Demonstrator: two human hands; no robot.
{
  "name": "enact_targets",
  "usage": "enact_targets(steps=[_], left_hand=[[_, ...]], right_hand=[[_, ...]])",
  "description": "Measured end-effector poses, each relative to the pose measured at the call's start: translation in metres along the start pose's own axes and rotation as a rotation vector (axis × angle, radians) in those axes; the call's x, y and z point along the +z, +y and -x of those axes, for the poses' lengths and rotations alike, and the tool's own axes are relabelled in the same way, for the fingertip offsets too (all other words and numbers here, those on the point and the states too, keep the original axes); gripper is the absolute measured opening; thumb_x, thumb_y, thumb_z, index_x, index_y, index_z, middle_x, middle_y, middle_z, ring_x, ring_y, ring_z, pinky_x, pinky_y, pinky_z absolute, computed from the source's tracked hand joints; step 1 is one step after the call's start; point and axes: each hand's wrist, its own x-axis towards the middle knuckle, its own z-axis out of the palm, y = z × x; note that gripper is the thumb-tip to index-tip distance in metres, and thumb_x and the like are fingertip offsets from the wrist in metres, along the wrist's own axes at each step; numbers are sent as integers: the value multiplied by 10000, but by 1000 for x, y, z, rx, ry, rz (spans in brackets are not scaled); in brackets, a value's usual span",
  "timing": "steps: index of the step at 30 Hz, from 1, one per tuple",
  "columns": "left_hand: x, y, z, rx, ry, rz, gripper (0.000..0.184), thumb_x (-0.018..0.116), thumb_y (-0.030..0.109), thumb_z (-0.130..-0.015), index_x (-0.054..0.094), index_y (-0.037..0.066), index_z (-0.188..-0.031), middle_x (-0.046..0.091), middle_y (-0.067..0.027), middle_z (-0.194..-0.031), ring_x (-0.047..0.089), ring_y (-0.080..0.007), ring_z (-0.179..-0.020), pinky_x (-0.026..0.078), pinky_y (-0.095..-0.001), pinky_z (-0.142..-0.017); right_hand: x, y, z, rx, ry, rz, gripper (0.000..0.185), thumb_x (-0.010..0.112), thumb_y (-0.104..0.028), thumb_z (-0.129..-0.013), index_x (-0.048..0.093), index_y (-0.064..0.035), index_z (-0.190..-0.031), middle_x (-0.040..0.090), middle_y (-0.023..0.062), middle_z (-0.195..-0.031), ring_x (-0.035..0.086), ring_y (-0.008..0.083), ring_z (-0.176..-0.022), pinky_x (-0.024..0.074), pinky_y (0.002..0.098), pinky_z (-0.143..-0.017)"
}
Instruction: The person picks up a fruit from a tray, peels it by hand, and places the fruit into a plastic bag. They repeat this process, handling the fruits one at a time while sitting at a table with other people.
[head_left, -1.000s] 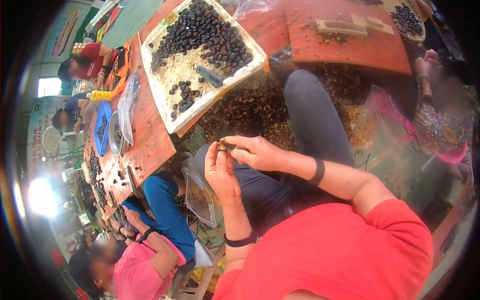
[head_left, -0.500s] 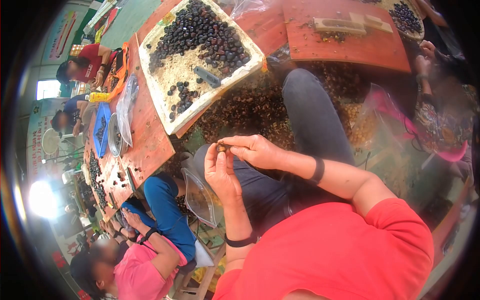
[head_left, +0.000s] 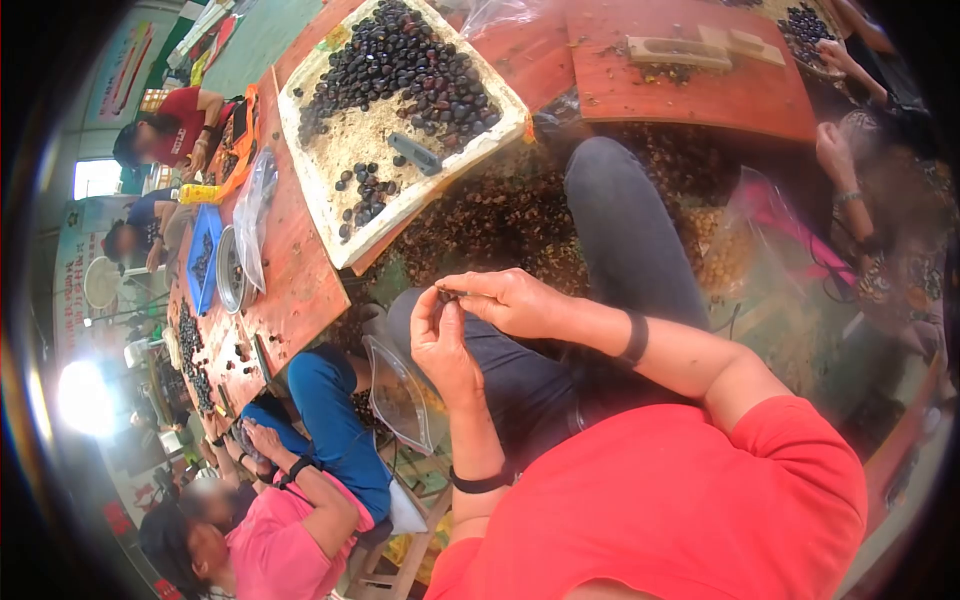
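Note:
My left hand (head_left: 446,352) and my right hand (head_left: 508,302) meet over my lap, fingertips pinched together around a small dark nut (head_left: 447,297), mostly covered by the fingers. Beyond them, a white foam box (head_left: 318,205) on the table holds many dark, round nuts (head_left: 400,60) on a pale, crumbly layer. Inside it, close to its near side, lies a grey tool (head_left: 415,154).
Brown shell scraps (head_left: 500,215) cover the floor ahead. On the right, pale nuts (head_left: 722,250) sit in clear plastic. Co-workers sit left and right, one in a pink shirt (head_left: 290,545). A blue tray (head_left: 203,262) and metal bowl (head_left: 234,272) stand on the left table.
My fingers have shifted slightly around the nut, whose lighter brown side is now hidden. At the right, a co-worker's hands have parted, one reaching up to a basket of dark nuts.

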Motion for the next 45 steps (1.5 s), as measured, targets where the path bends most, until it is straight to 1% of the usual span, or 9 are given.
enact_targets(steps=[5,10,16,22,23,26,36,41,45], left_hand=[[-2,-2,1,23,22,-7,279,543,-45,-904,532,-15,-1180,581,-91,-1143,598,-161,-1014,522,-286,-880],[-3,-1,1,30,-3,61,276,543,-47,-898,536,-30,-1174,590,-105,-1126,605,-169,-996,523,-297,-881],[-5,7,-2,-65,-84,287,279,538,-38,-899,523,-20,-1177,600,-107,-1103,621,-182,-961,536,-310,-866],[-8,3,-7,-81,-32,367,247,539,-7,-921,501,20,-1163,600,-104,-1104,619,-186,-968,539,-303,-845],[-10,-1,-8,-57,-36,306,236,535,7,-931,496,32,-1162,605,-104,-1096,616,-185,-967,536,-295,-835],[-6,0,-6,-28,-12,214,236,544,5,-930,504,34,-1161,598,-104,-1099,611,-183,-981,536,-293,-824],[-2,-3,-4,-26,15,142,224,535,-30,-921,526,-1,-1143,590,-108,-1115,605,-196,-1011,534,-310,-880],[4,1,-4,-29,3,169,220,526,-6,-932,505,6,-1151,596,-109,-1098,605,-203,-1024,529,-321,-891],[0,-1,-7,-38,-14,246,183,522,16,-941,495,16,-1123,598,-110,-1097,610,-206,-1017,534,-317,-867]], right_hand=[[-1,2,0,113,-43,-167,345,543,-113,-909,584,-18,-1239,647,165,-1164,644,255,-1046,507,329,-862],[-10,-12,-4,395,-140,-422,354,528,-114,-920,588,-16,-1254,676,82,-976,590,117,-808,492,266,-739],[-7,-1,-2,392,-80,-459,380,523,-107,-950,531,-29,-1321,588,-8,-827,492,53,-711,432,212,-623],[-4,-9,2,208,-109,-233,434,553,-148,-917,499,1,-1321,673,150,-959,640,167,-836,508,311,-738],[-2,-8,3,129,-89,-171,429,558,-137,-904,504,-9,-1310,666,200,-1059,670,275,-941,519,359,-785],[0,-7,5,42,-46,-35,420,560,-124,-888,518,-24,-1293,642,213,-1116,641,355,-1010,516,400,-819],[-3,3,1,-28,15,41,355,562,-125,-887,581,-46,-1233,646,198,-1107,642,346,-988,518,392,-827],[-1,-3,3,204,11,-267,363,550,-123,-899,563,-14,-1245,636,213,-1135,644,322,-1024,513,365,-839],[-2,-12,3,232,-41,-199,408,552,-127,-896,522,-8,-1285,634,221,-1138,639,326,-1036,508,368,-846]])
